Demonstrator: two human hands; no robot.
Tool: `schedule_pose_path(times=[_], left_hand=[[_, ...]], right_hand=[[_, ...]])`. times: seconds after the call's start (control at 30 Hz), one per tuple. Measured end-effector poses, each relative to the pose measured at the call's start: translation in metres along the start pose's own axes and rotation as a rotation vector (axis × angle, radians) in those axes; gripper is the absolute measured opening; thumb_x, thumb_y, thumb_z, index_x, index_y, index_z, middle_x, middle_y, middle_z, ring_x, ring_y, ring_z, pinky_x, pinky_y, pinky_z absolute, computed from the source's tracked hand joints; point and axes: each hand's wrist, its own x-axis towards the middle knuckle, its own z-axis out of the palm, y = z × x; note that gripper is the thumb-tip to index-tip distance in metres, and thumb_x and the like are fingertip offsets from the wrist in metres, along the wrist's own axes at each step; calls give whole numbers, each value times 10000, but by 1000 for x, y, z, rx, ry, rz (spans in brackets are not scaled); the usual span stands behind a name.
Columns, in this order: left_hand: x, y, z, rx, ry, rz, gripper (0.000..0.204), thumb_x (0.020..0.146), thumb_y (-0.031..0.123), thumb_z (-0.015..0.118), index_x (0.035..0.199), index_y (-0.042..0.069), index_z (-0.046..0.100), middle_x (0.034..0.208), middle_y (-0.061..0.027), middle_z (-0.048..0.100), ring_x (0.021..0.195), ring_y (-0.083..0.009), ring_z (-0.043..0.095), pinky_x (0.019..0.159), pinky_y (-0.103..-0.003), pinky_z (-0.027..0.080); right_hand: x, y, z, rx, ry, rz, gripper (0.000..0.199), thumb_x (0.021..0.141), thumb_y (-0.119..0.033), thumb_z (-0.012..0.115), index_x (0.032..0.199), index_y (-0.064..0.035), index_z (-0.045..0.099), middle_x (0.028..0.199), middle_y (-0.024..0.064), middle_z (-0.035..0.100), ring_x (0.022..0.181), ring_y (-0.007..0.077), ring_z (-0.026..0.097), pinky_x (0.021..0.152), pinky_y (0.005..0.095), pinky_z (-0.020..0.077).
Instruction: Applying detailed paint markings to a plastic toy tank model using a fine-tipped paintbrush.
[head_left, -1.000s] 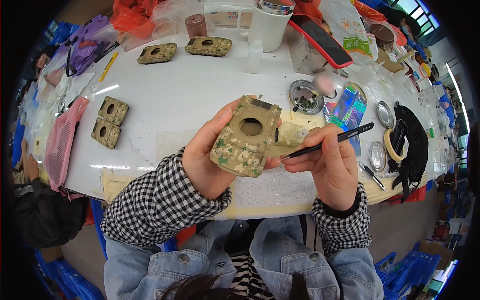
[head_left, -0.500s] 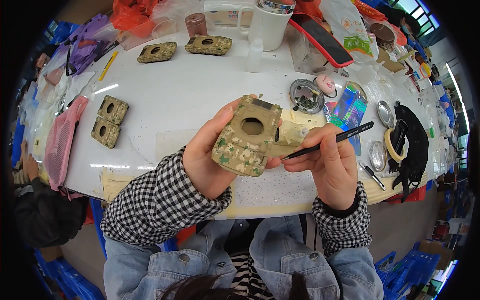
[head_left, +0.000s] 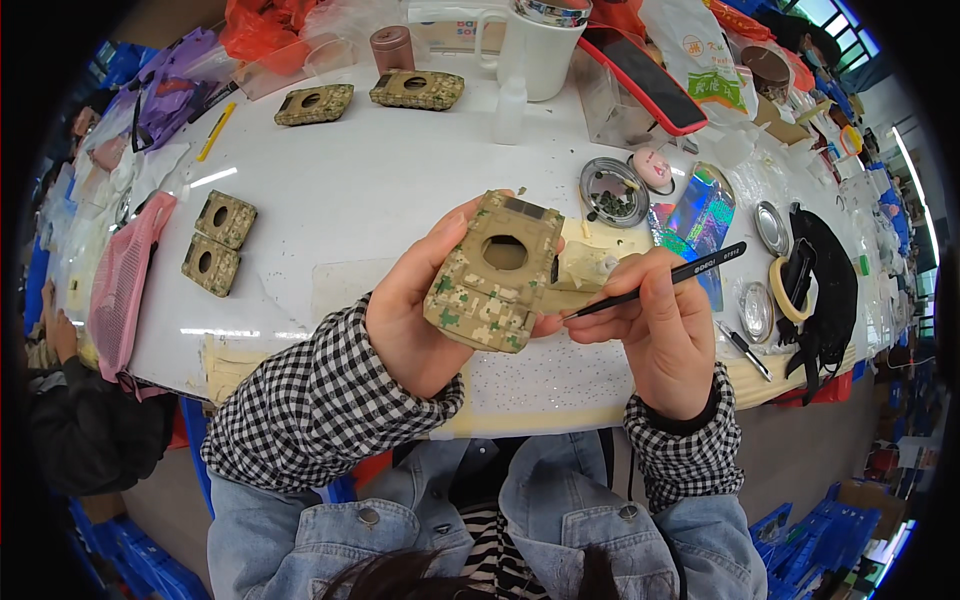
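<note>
My left hand (head_left: 415, 325) is closed around a tank hull model (head_left: 480, 300) in pixelated tan and green camouflage. A round dark hole opens in its top, and a dark panel sits near its far end. Held pen-like in my right hand (head_left: 665, 335) is a pair of black pointed tweezers (head_left: 690, 270), slanting down to the left. Their tip is beside the model's lower right side, near my left fingertips; whether it pinches anything is too small to tell. Behind my right fingers, a piece of yellowish material (head_left: 585, 265) lies partly hidden.
Two similar hulls (head_left: 205, 262) sit at the left, and two more (head_left: 418, 90) at the back. A round metal dish (head_left: 613, 193) holds dark green bits. Farther back are a white mug (head_left: 540, 55) and a red-edged phone (head_left: 645, 85). A pen (head_left: 745, 352) lies at right.
</note>
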Motion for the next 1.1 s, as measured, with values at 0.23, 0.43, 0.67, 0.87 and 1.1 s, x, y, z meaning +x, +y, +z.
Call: schedule_pose_path(times=[0.23,0.43,0.67,0.87,1.1], left_hand=[[0,-1,-2,-7,36,10,476,982,370,246,1398,145,297,1351,-228,414,816,-229,642,848,-445,503],[1,-2,-8,22,54,68,473,973,376,323,1384,143,295,1295,-174,459,936,-268,601,858,-477,507],[2,-1,-15,23,-36,12,472,945,401,412,1319,121,346,1215,-129,490,1081,-290,551,842,-530,512],[2,-1,-12,-59,-15,-56,489,973,398,337,1347,83,357,1127,-131,564,822,-254,640,720,-457,579],[1,0,-7,-50,39,-87,496,965,410,354,1333,78,374,1118,-121,567,858,-250,628,697,-446,591]], right_hand=[[0,-2,2,-73,47,-111,306,999,-243,369,958,29,503,892,162,621,815,243,675,718,320,572],[5,-20,13,-280,-47,-423,259,974,-185,437,971,53,538,877,139,575,753,200,654,664,262,544],[21,-35,23,-440,-185,-535,199,926,-131,530,945,50,612,845,123,616,741,166,593,647,259,488],[31,-33,21,-523,-247,-550,179,903,-126,567,928,38,637,833,108,634,761,186,570,677,284,457],[29,-31,24,-459,-246,-484,181,904,-126,566,927,39,636,830,109,634,773,180,569,670,273,468]])
